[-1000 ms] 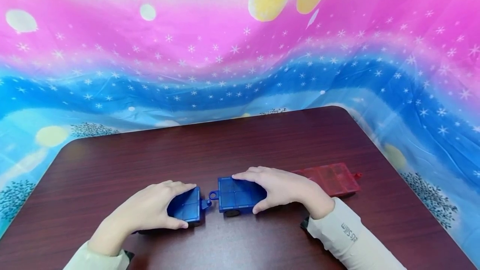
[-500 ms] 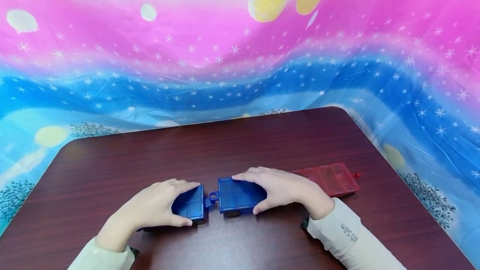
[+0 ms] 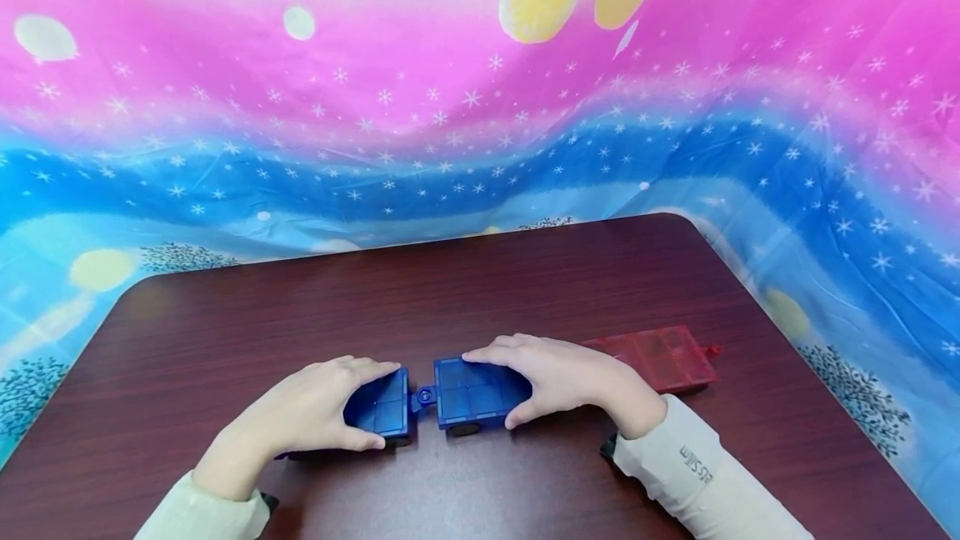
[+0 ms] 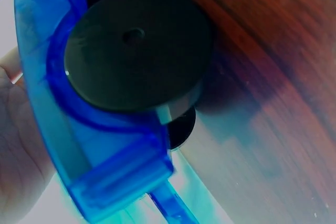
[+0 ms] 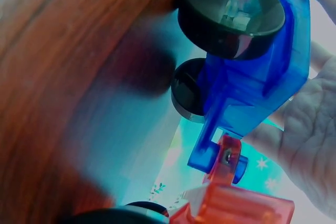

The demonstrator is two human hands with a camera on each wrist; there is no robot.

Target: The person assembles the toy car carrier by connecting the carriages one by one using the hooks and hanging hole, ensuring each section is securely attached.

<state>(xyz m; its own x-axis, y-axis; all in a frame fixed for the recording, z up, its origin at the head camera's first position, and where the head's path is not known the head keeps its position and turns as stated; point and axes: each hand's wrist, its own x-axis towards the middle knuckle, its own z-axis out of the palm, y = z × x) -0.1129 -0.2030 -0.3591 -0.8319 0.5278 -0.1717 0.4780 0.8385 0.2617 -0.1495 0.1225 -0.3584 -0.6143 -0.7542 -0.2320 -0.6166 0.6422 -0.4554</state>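
Observation:
Two translucent blue toy cars with black wheels stand end to end on the table. My left hand (image 3: 311, 408) grips the left blue car (image 3: 384, 408), thumb on the near side and fingers along the far side. In the same way my right hand (image 3: 566, 377) holds the right blue car (image 3: 474, 397). Between them the left car's hitch overlaps the right car's coupling ring (image 3: 426, 395). The right wrist view shows a translucent red car (image 5: 247, 205) joined to the right blue car's rear hitch (image 5: 203, 156). A black wheel (image 4: 139, 51) fills much of the left wrist view.
The dark wood table (image 3: 465, 290) has rounded far corners. Behind it hangs a pink and blue snowflake cloth (image 3: 420, 90). The red car extends toward the table's right side, a small hitch (image 3: 714, 349) on its far end.
My left hand has slid its blue car a little to the right, so the gap closed and its hitch came over the ring. My right hand stayed almost still.

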